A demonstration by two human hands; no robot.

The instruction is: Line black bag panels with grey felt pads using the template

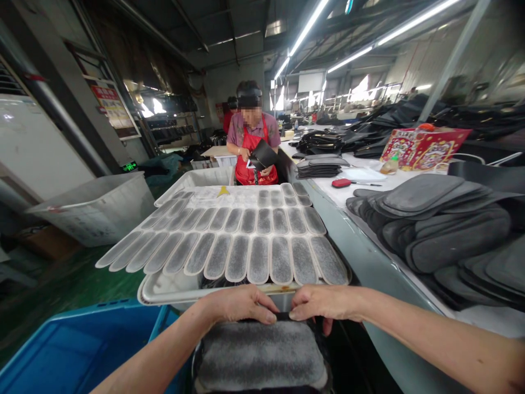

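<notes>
In the head view, the left hand and the right hand are near each other, each with thumb and fingers pinching a dark strip; the strip lies along the far edge of a grey-dusted pad, low in the middle, just below the hands; how the tucked fingers sit behind the strip I cannot tell; beyond are rows of grey oblong pieces with pale edges, above a white tub; a blue crate stands at the left; on the table at the right are a pile of dark pieces and a red box with printed characters too small to read; the red-topped wall poster carries writing too blurred to make out; past the rows, a co-worker in a red apron holds a black piece.
</notes>
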